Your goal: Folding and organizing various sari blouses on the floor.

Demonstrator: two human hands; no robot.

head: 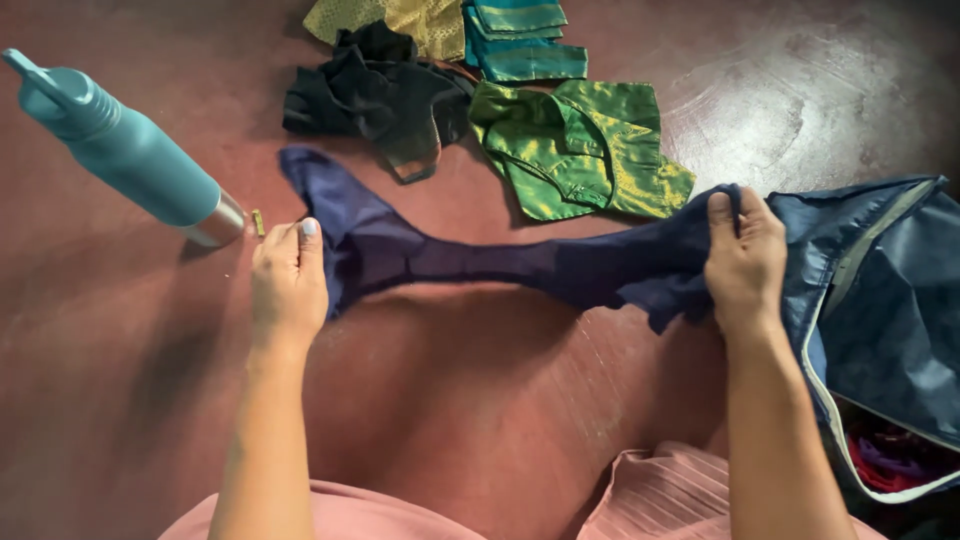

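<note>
The reddish-brown floor (480, 420) carries everything here, and the largest thing on it is a dark blue zip bag (890, 300) lying open at the right, with red and purple cloth showing inside its lower corner. Next in size is the navy garment (480, 265), stretched taut and low over the floor between the two hands. Beyond it lie four other pieces: a green blouse (585, 150) and a black one (375, 95), both loosely laid, then a folded teal piece (520, 40) and a gold one (400, 20) at the top edge. A teal bottle (125, 150) with a steel base lies on its side at the left, a tiny gold-coloured object (258, 222) just beside its base. The right hand (745, 260) has its fingers clamped on the navy cloth near the bag's mouth; the left hand (288, 275) pinches the other end, fingers closed on it. Judging by the layout, the navy piece is being spread and not yet folded, and the bag seems to hold more.
</note>
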